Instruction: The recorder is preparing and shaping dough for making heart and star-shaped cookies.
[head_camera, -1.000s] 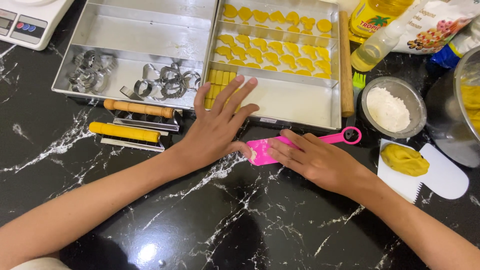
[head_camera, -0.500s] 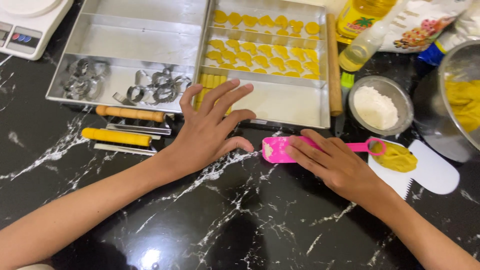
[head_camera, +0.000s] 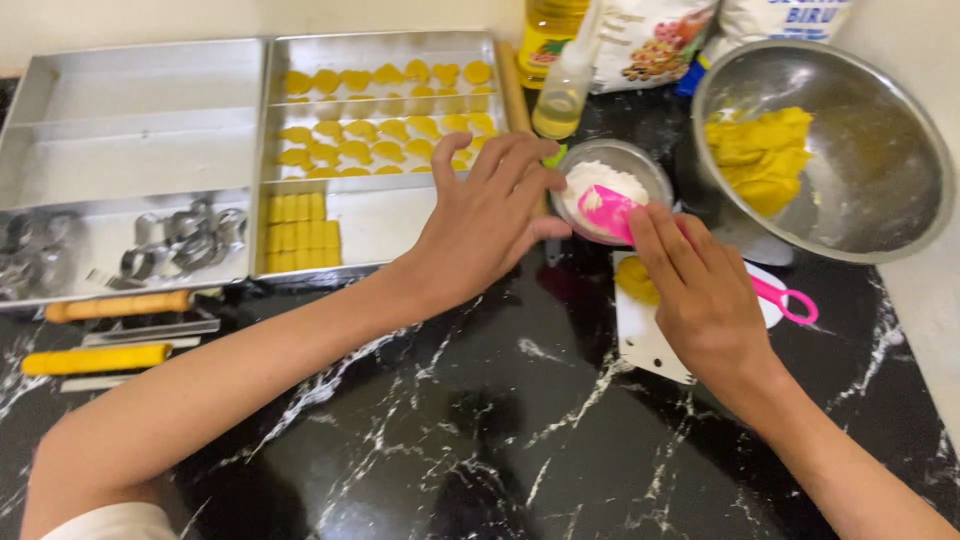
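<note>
Your right hand (head_camera: 705, 300) held the pink spoon (head_camera: 612, 213), its tip dipped in the flour bowl (head_camera: 655, 172); your left hand (head_camera: 490, 220) lay open beside it. Tipping the spoon could have spilled flour onto the table (head_camera: 500, 430).

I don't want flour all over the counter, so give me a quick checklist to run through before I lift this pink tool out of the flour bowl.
1. Pink tool tip inside the small flour bowl: ok.
2. Right hand gripping the tool: ok, fingers lie over its blade and handle.
3. Left hand steadying the bowl: ok, fingertips at its rim.
4. Amount of flour on the tip: cannot tell.
5. Bottle crowding the bowl: not ok, it stands right behind.
6. White scraper with its dough lump nearby: ok.
</note>
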